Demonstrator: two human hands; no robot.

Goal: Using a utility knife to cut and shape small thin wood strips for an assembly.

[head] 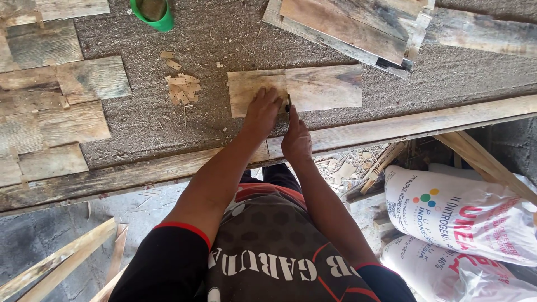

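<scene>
Lying all over the left of the carpeted bench (224, 39): weathered veneer pieces (56, 106), overlapping in loose rows. Resting at the far right: a stack of larger veneer sheets (347, 28), tilted across the corner, with one more grey board (481, 33) beside it. Standing at the far edge, just left of centre: a green cup (154, 14), partly cut off by the frame. Sitting just left of the work: a small heap of pale wood chips (183, 86), well clear of the hands. Running along the near edge of the bench: a long wooden rail (391, 127), with both forearms crossing over it. Lying below on the right: white printed sacks (464, 215) and loose wood scraps (363, 165); leaning at the near left: bare wooden slats (56, 260).

Lying flat in the middle of the bench: two thin veneer sheets (324, 86), pale tan with dark grey streaks, butted edge to edge at a vertical seam.

Pressing down flat on the left sheet beside the seam: left hand (262, 112), fingers spread. Gripping a slim dark tool (288, 106) right at the seam: right hand (296, 140), fingers closed around it, the tool's kind being too small to tell.
</scene>
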